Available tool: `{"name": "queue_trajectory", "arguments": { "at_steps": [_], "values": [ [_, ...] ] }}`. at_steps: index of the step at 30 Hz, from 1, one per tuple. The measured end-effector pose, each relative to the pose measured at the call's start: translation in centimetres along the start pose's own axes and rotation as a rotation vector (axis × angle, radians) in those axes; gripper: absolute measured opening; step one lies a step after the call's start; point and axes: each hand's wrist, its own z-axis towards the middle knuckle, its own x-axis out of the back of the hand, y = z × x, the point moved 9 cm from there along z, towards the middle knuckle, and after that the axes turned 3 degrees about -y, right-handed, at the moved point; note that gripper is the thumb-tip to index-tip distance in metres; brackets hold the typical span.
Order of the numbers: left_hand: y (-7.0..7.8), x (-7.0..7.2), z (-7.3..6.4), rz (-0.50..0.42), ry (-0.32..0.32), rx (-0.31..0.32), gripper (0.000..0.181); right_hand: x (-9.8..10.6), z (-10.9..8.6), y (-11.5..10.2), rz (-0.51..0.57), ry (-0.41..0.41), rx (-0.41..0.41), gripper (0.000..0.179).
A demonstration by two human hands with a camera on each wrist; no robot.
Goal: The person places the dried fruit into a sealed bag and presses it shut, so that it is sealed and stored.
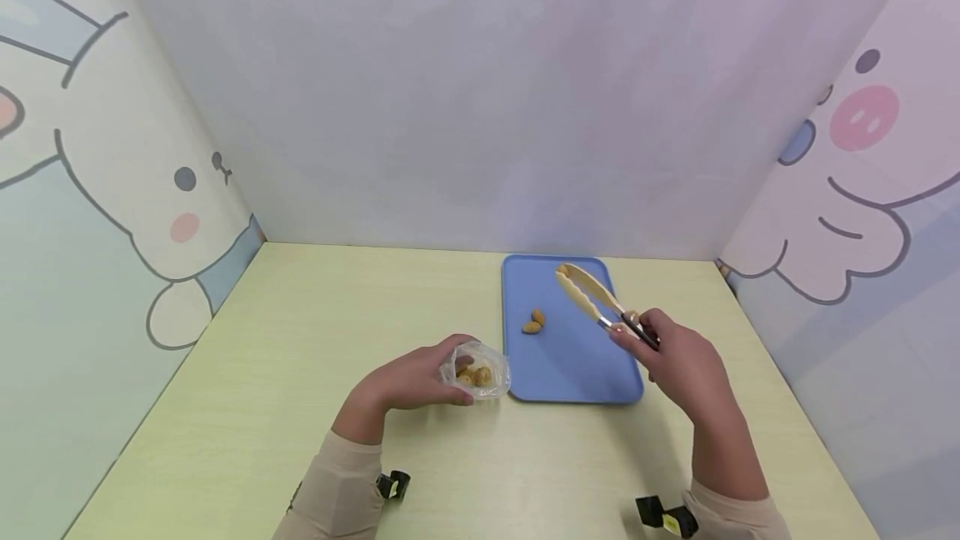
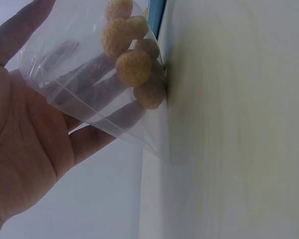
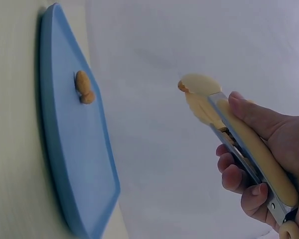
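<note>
My left hand (image 1: 416, 375) holds a clear plastic bag (image 1: 498, 375), its fingers and thumb round the bag's sides. Several round, rough brown balls (image 2: 133, 68) lie in the bottom of the bag, which is close over the table in the left wrist view. In my right hand (image 1: 688, 365) is a pair of cream-tipped tongs (image 1: 587, 297), raised above a blue tray (image 1: 573, 373). A small brown piece (image 3: 182, 86) is pinched at the tongs' tips. Two similar brown pieces (image 1: 532, 327) rest side by side on the tray's left part.
The pale yellow table (image 1: 300, 323) runs back to a plain light wall (image 1: 450, 107). Side walls with cartoon animals stand at left and right. The tray's raised rim (image 1: 504, 298) lies just right of the bag.
</note>
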Motion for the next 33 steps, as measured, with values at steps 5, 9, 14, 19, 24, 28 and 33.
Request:
{"name": "queue_trajectory", "arguments": {
  "at_steps": [5,9,14,19,24,28,33],
  "values": [
    [0.0,0.0,0.0,0.017,0.004,-0.003,0.076,0.3,-0.4,-0.6,-0.013,0.011,0.026,0.063],
    [0.0,0.1,0.0,0.032,0.007,0.001,0.076,0.8,-0.6,-1.1,-0.037,0.043,0.056,0.058],
    [0.0,0.1,-0.1,0.038,0.005,0.001,0.077,1.0,-0.9,-1.6,-0.039,0.052,0.082,0.054],
    [-0.1,0.1,0.0,0.047,0.007,0.007,0.078,0.7,-1.0,-2.1,-0.028,0.035,0.119,0.048],
    [-0.3,0.0,0.1,0.037,0.005,0.013,0.078,0.4,-1.2,-2.8,-0.037,0.024,0.183,0.04],
    [-0.2,0.0,0.2,0.03,0.002,0.012,0.078,0.1,-1.5,-3.4,-0.047,0.023,0.232,0.034],
    [0.0,0.0,0.1,0.025,-0.001,0.0,0.077,-0.2,-1.8,-4.2,-0.041,0.008,0.279,0.032]
  ]
}}
